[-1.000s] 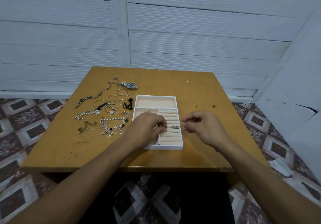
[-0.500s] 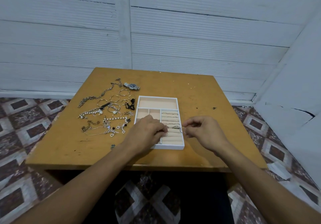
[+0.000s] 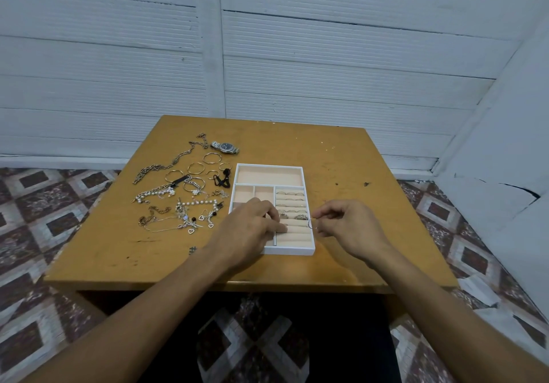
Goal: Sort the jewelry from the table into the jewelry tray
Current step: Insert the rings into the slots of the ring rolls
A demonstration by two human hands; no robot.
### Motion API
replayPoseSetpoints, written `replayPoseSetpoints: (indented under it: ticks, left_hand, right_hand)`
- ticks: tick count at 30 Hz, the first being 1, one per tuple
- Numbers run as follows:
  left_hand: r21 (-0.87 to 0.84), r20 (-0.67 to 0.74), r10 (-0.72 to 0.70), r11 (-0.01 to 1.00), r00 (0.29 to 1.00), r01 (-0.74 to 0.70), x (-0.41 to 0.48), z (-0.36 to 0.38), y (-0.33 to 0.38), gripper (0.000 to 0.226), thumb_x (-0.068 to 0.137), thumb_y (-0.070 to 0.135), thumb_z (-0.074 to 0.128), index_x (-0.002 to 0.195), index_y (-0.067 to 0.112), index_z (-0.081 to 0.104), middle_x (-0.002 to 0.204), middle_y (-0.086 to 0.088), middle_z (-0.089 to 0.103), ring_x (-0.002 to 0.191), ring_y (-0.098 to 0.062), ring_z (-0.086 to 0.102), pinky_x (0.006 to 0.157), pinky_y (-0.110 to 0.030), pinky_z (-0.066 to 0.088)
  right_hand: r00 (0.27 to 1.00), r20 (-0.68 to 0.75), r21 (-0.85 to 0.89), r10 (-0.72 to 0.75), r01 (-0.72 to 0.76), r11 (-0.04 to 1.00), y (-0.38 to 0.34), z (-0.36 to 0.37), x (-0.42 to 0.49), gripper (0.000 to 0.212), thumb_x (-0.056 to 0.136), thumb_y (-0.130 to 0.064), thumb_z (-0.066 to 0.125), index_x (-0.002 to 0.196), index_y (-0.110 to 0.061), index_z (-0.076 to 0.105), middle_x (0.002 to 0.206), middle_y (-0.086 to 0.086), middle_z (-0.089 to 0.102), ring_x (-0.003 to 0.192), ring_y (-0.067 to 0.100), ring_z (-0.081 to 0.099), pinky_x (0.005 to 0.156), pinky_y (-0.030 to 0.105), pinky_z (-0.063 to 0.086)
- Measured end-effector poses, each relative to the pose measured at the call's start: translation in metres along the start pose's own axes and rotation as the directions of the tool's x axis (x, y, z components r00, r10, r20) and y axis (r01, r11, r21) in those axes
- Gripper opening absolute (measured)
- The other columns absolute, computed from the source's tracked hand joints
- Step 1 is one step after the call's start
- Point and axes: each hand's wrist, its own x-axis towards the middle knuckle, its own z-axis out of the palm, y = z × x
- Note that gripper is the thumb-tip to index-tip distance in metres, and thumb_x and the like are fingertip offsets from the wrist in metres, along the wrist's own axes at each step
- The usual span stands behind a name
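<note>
Pinches a thin ring (image 3: 310,224) in the right hand (image 3: 347,228), thumb against forefinger, just right of the jewelry tray (image 3: 269,165); presses left hand (image 3: 249,229) fingers, held together, onto its ring rolls (image 3: 298,230).

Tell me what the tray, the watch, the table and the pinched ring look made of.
Jewelry tray: white rigid frame, maybe painted wood or board, matte; peach lining looks like soft fabric. Watch: silvery metal, glinting links. Table: wood or board, worn orange-brown coat with scuffs. Ring in the right hand: thin pale metal, likely.
</note>
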Motion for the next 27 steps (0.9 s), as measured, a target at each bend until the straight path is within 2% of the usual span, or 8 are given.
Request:
replayPoseSetpoints:
  ticks: [4,9,13,15,18,21,24,27]
  left_hand:
    - [0.016,-0.021,0.013,1.0,1.0,-0.012,-0.002,0.003,-0.001,0.028,0.089,0.015,0.062,0.113,0.029,0.07,0.108,0.004,0.06,0.098,-0.02,0.051,0.073,-0.035,0.046]
    - [-0.013,-0.065,-0.001,1.0,0.998,0.0,-0.005,0.004,-0.001,0.033,0.089,0.011,0.057,0.114,0.027,0.069,0.107,0.003,0.06,0.094,-0.02,0.051,0.073,-0.032,0.042]
    - [-0.064,-0.107,-0.035,0.998,0.994,0.029,-0.011,0.003,0.0,0.032,0.089,0.025,0.048,0.112,0.024,0.069,0.1,0.006,0.062,0.09,-0.016,0.052,0.075,-0.027,0.04]
    - [-0.086,-0.111,-0.033,0.996,0.993,0.023,-0.015,0.001,-0.001,0.033,0.089,0.032,0.045,0.108,0.022,0.071,0.096,0.006,0.064,0.09,-0.015,0.055,0.076,-0.027,0.042]
    - [-0.082,-0.125,-0.054,0.996,0.991,0.044,-0.022,0.0,-0.005,0.033,0.087,0.035,0.047,0.104,0.021,0.072,0.094,0.004,0.064,0.091,-0.015,0.056,0.077,-0.03,0.047]
    - [-0.083,-0.139,-0.089,0.994,0.986,0.077,-0.027,-0.002,-0.008,0.036,0.086,0.038,0.047,0.103,0.021,0.072,0.094,0.005,0.064,0.094,-0.013,0.055,0.083,-0.025,0.042]
    - [-0.087,-0.15,-0.105,0.992,0.983,0.093,-0.031,-0.003,-0.009,0.037,0.085,0.038,0.046,0.104,0.02,0.072,0.095,0.005,0.064,0.096,-0.013,0.054,0.085,-0.023,0.037]
    - [-0.088,-0.139,-0.117,0.991,0.983,0.105,-0.032,-0.002,-0.009,0.037,0.086,0.038,0.045,0.105,0.021,0.072,0.095,0.005,0.065,0.096,-0.012,0.054,0.085,-0.027,0.042]
  right_hand:
    - [0.999,-0.028,-0.074,-0.042,0.04,0.996,0.002,0.003,0.001,0.016,0.082,-0.003,0.063,0.083,-0.015,0.074,0.07,0.0,0.071,0.062,0.009,0.068,0.058,0.011,0.05]
    - [0.984,-0.052,-0.195,-0.169,0.156,0.968,0.0,0.012,-0.001,0.016,0.083,-0.005,0.064,0.082,-0.017,0.075,0.074,-0.005,0.069,0.068,0.006,0.061,0.06,0.006,0.043]
    - [0.975,-0.005,-0.29,-0.223,0.212,0.933,-0.002,0.02,0.0,0.019,0.083,-0.007,0.062,0.085,-0.02,0.076,0.077,-0.008,0.068,0.069,0.002,0.059,0.059,0.007,0.041]
    - [0.972,0.008,-0.322,-0.236,0.226,0.919,-0.003,0.022,-0.001,0.019,0.083,-0.008,0.061,0.088,-0.019,0.076,0.081,-0.008,0.068,0.072,0.002,0.059,0.061,0.01,0.043]
    - [0.967,0.02,-0.367,-0.255,0.244,0.897,-0.003,0.025,-0.001,0.019,0.084,-0.01,0.062,0.093,-0.018,0.076,0.089,-0.004,0.07,0.083,0.01,0.063,0.072,0.022,0.05]
    - [0.961,0.026,-0.4,-0.276,0.263,0.878,-0.001,0.027,-0.001,0.018,0.084,-0.012,0.062,0.094,-0.018,0.075,0.094,-0.002,0.071,0.09,0.014,0.062,0.078,0.03,0.049]
    - [0.946,0.029,-0.451,-0.323,0.301,0.84,0.004,0.029,0.001,0.016,0.085,-0.016,0.063,0.095,-0.019,0.075,0.097,-0.003,0.071,0.096,0.016,0.059,0.081,0.034,0.048]
    - [0.916,0.036,-0.516,-0.399,0.359,0.778,0.01,0.031,0.002,0.015,0.086,-0.017,0.063,0.095,-0.02,0.074,0.094,-0.004,0.07,0.095,0.019,0.056,0.079,0.035,0.047]
